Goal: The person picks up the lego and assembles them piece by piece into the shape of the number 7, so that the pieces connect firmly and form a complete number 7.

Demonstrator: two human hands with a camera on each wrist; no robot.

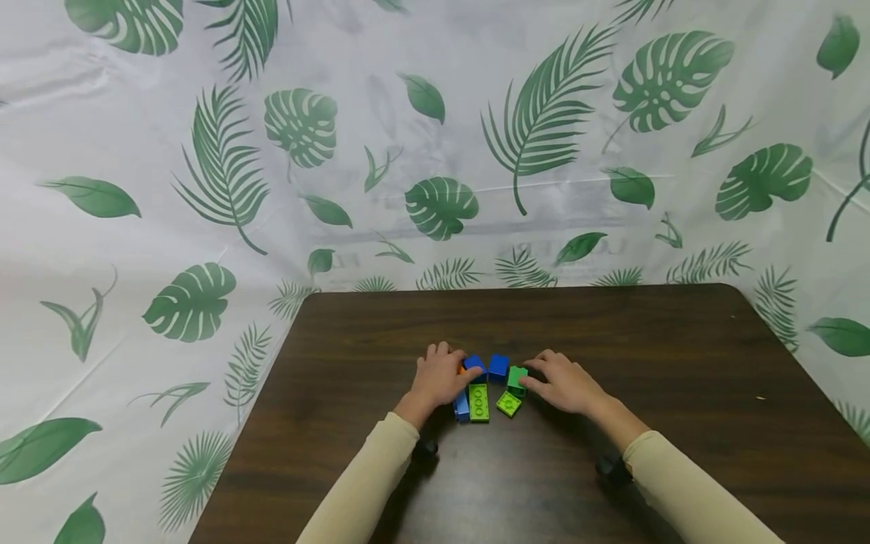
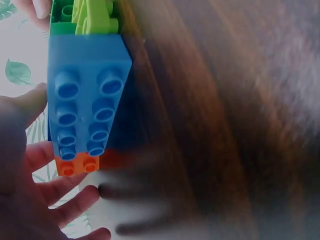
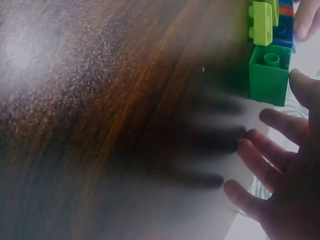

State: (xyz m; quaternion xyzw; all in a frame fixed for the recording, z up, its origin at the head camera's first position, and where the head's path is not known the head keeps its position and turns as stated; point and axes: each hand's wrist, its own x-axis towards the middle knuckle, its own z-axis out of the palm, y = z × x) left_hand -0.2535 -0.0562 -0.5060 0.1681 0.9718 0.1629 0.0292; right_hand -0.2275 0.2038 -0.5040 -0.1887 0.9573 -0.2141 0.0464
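A small cluster of toy building bricks lies on the table between the two hands. My left hand is at its left side, fingers spread beside an orange brick and a long light-blue brick; its thumb reaches to a dark-blue brick. Whether it touches them I cannot tell. On the right, my right hand has its fingers apart, the thumb close to a green brick lying with its hollow side showing. Between the hands are another dark-blue brick, a long lime brick and a square lime brick.
The dark wood-grain table extends around the bricks on all sides. Behind and to the sides hangs a white curtain printed with green leaves. Dark wrist devices sit beneath both forearms.
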